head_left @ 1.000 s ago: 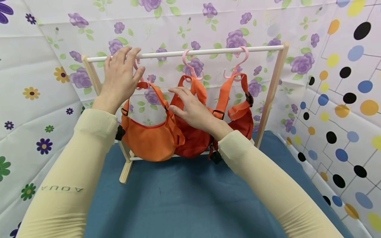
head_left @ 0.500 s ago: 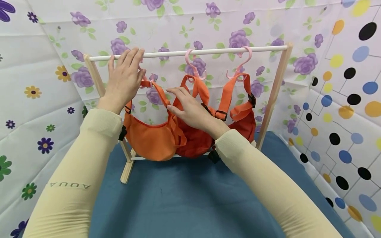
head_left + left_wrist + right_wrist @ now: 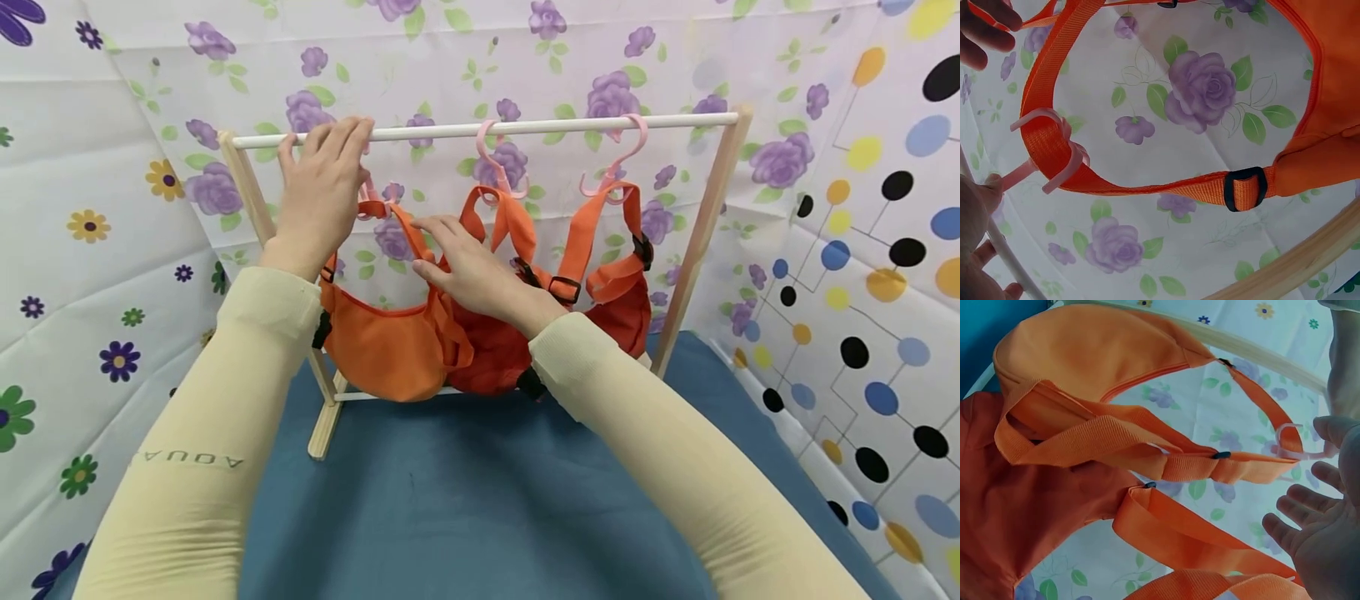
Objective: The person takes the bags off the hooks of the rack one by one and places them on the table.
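An orange shoulder bag (image 3: 386, 346) hangs by its strap from a pink hook (image 3: 1019, 176) at the left of the white rod (image 3: 555, 127). My left hand (image 3: 318, 196) is at the rod's left part; its thumb presses the hook's stem and its fingers curl over the rod. My right hand (image 3: 480, 275), fingers extended, is in front of the middle of the rack, beside the orange bag's strap (image 3: 1254, 394); it holds nothing. Behind it hangs a red bag (image 3: 487, 358) with orange straps, on a second pink hook (image 3: 497, 162).
Another red bag (image 3: 630, 312) hangs from a third pink hook (image 3: 626, 154) at the right. The rack's wooden posts (image 3: 701, 242) stand on a blue cloth (image 3: 450, 500). Patterned sheets (image 3: 427, 67) enclose the back and sides.
My left hand has moved slightly right along the rod and now covers more of the left hook. My right hand has shifted a little left relative to the bags, which keep hanging.
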`<action>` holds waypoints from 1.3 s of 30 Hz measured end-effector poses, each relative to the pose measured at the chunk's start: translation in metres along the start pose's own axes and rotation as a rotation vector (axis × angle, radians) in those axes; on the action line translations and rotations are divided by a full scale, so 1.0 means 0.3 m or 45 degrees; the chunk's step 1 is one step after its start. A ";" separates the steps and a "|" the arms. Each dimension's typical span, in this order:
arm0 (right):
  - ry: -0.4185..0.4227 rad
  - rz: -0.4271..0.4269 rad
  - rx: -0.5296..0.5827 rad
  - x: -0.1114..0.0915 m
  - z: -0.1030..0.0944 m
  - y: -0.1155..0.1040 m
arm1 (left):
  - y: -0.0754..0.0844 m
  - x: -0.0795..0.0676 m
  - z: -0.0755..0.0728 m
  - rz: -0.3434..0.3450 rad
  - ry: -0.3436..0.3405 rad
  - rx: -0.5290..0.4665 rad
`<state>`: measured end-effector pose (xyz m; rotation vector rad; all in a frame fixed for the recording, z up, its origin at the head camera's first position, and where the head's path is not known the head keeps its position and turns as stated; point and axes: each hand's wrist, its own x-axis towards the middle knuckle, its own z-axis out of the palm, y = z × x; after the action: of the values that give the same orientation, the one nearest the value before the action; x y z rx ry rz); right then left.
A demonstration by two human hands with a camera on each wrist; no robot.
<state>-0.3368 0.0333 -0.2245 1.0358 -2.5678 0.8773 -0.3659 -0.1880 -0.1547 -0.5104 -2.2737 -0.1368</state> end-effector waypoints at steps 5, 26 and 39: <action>-0.038 0.008 0.024 0.013 0.008 -0.006 | 0.014 0.010 0.001 -0.029 0.013 0.006; 0.060 0.266 0.396 0.120 0.053 0.034 | 0.047 0.027 -0.041 -0.083 -0.058 -0.029; 0.211 0.226 0.336 0.135 0.062 -0.014 | 0.047 0.019 -0.041 -0.151 -0.066 -0.061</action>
<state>-0.3630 -0.0027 -0.2204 0.7667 -2.4782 1.3178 -0.3553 -0.1763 -0.1431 -0.4081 -2.3566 -0.2404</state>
